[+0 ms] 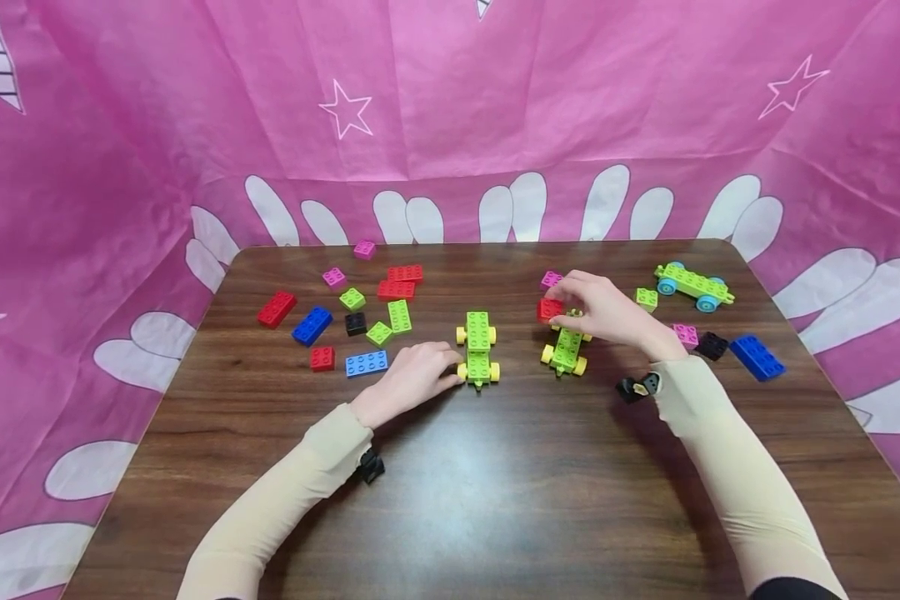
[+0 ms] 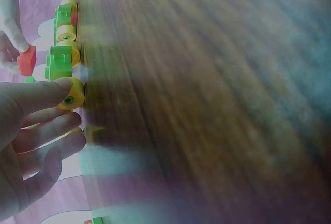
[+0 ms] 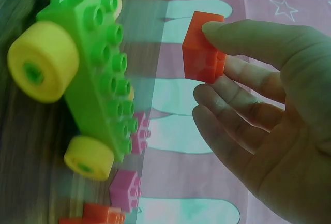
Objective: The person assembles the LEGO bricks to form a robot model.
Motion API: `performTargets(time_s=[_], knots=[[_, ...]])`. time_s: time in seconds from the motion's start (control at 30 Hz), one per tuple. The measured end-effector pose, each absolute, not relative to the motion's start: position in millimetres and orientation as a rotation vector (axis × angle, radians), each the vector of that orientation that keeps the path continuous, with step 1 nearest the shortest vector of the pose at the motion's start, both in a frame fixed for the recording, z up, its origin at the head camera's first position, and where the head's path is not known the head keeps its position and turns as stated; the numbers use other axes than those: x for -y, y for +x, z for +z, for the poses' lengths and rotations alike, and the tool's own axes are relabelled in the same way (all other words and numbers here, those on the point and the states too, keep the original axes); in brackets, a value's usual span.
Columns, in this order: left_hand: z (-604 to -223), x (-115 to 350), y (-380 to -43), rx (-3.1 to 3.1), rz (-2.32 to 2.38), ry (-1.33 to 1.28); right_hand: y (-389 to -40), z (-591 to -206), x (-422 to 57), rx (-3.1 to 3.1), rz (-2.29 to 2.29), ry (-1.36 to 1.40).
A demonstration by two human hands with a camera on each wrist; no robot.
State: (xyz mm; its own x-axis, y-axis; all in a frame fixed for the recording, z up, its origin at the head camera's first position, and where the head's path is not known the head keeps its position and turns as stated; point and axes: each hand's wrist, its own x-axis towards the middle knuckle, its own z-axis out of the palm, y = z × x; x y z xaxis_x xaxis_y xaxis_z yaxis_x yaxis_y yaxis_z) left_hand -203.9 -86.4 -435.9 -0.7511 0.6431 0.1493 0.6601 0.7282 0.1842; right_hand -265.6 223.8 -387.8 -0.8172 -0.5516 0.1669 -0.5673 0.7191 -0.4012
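My left hand [image 1: 412, 379] is at the left side of a lime-green toy car base [image 1: 477, 346] with yellow wheels. Its thumb and fingertips pinch a near yellow wheel [image 2: 72, 94], as the left wrist view shows. Between thumb and fingers, my right hand [image 1: 603, 308] holds a small red building brick [image 3: 201, 48] by its sides, raised in the right wrist view. Below and beside that brick stands a second lime-green car base [image 3: 98, 74], also on yellow wheels, with bare studs along its top.
Left on the table lie loose bricks: red [image 1: 277, 309], dark blue [image 1: 312, 326], light blue [image 1: 366, 363], black [image 1: 355, 323] and several green and pink ones. At right are a blue-wheeled car base [image 1: 693, 286], a blue brick [image 1: 757, 357] and a black one [image 1: 712, 346]. Pink cloth hangs behind.
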Motion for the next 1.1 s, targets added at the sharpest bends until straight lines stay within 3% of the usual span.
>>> performTargets(time_s=[1.1], knots=[[-437.4, 87.5, -205.7, 2.872, -0.399, -1.086, -273.7, -386.8, -161.6, 2.844, 0.781, 1.112]])
